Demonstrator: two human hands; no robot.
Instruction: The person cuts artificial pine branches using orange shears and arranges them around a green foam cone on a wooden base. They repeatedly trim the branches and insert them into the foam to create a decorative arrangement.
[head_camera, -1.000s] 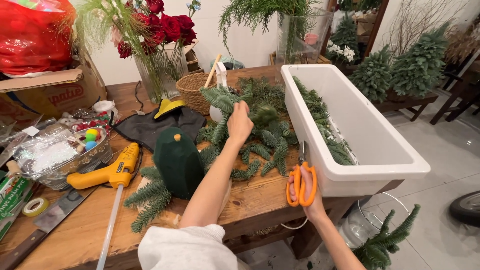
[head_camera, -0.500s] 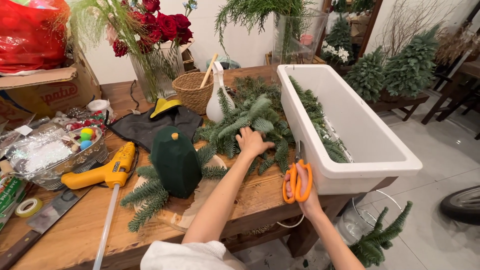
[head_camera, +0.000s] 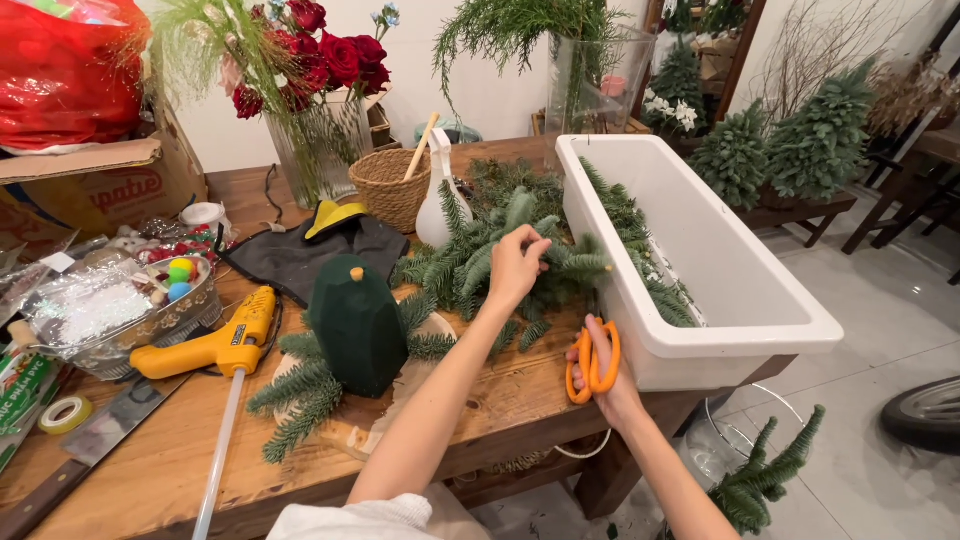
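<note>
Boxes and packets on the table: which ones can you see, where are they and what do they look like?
Cardboard box: far left of the table, brown, open flap, red print on its side.
Red plastic bag: sits on top of that box, shiny, crumpled.
Green packet: left edge, near the tape roll, flat, partly cut off.
No screens or signs show.

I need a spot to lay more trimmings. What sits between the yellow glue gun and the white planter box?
In the head view, a dark green foam block and fir sprigs, gripped by the left hand, lie between the glue gun and planter.
</note>
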